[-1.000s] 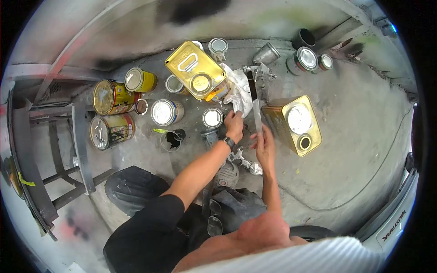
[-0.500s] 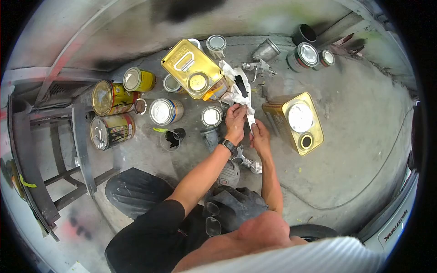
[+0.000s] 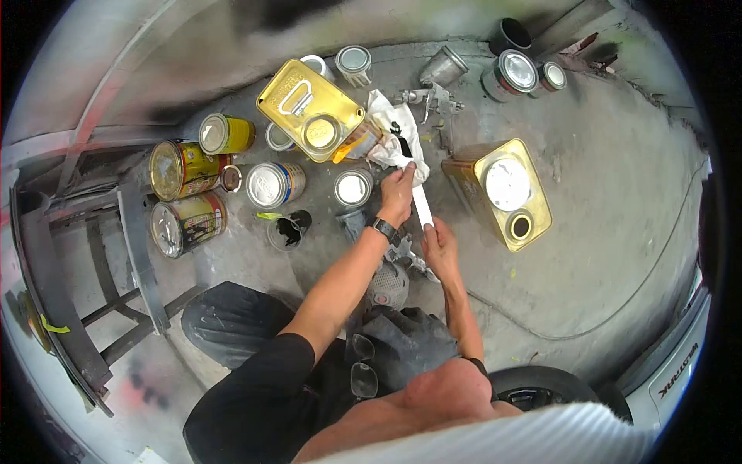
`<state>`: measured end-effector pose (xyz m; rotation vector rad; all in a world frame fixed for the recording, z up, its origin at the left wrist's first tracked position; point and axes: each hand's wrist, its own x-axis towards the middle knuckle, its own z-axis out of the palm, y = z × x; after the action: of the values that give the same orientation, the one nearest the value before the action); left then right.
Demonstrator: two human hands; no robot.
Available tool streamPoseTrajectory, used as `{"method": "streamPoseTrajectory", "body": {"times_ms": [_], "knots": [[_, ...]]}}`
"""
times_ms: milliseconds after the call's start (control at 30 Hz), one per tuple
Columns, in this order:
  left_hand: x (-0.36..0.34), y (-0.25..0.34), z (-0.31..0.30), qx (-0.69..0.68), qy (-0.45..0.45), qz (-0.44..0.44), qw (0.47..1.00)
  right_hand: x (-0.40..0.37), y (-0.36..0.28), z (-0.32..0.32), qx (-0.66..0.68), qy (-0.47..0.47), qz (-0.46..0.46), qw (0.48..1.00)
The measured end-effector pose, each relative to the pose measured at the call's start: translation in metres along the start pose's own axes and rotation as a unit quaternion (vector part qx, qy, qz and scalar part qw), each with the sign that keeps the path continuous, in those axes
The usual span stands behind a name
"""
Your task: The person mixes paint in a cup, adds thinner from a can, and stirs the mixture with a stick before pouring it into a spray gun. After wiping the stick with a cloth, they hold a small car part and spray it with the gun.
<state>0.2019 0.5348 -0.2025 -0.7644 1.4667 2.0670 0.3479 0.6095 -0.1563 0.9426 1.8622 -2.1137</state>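
Observation:
My left hand (image 3: 397, 195), with a watch on its wrist, is closed on a crumpled white rag (image 3: 380, 110) smeared with black. The rag is around the upper part of a flat white paint stirring stick (image 3: 422, 206), whose top end is hidden. Lower down, my right hand (image 3: 440, 246) grips the stick's bare near end. Left of the rag stands a gold rectangular tin (image 3: 340, 116); a lidded round can (image 3: 353, 188) is nearest my left hand. A clear cup with black paint (image 3: 289, 230) stands farther left.
Another gold tin (image 3: 533, 182) stands to the right. Several paint cans (image 3: 185, 170) are at the left, beside a dark metal frame (image 3: 143, 255). Spray guns (image 3: 431, 99) lie behind the rag. A respirator (image 3: 388, 286) is near my knees. A cable (image 3: 556, 338) crosses the floor.
My right hand has moved down, away from the left, and more of the white stick shows between them. The rag is bunched differently. The whole view has shifted slightly.

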Motion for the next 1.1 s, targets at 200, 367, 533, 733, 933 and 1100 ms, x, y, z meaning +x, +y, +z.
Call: {"method": "streamPoseTrajectory", "body": {"times_ms": [200, 367, 533, 733, 933, 1100], "knots": [[-0.012, 0.002, 0.010, 0.004, -0.007, -0.019, 1.000, -0.042, -0.014, -0.021, -0.027, 0.020, 0.039, 0.999], [-0.019, -0.015, 0.010, 0.006, -0.028, -0.046, 0.999, -0.065, -0.017, -0.039, -0.050, 0.028, 0.065, 0.996], [-0.024, -0.020, 0.010, 0.021, -0.032, -0.053, 0.998, -0.086, -0.021, -0.049, -0.048, 0.049, 0.054, 0.996], [-0.013, -0.019, 0.007, 0.002, 0.049, -0.018, 0.999, -0.129, -0.016, -0.069, -0.083, 0.050, 0.073, 0.993], [-0.025, -0.002, -0.007, -0.081, 0.025, -0.115, 0.990, -0.125, -0.026, -0.066, -0.317, 0.159, -0.150, 0.923], [-0.067, -0.017, -0.039, -0.056, -0.009, -0.177, 0.983, -0.038, -0.023, -0.018, -0.384, 0.171, -0.209, 0.883]]}}
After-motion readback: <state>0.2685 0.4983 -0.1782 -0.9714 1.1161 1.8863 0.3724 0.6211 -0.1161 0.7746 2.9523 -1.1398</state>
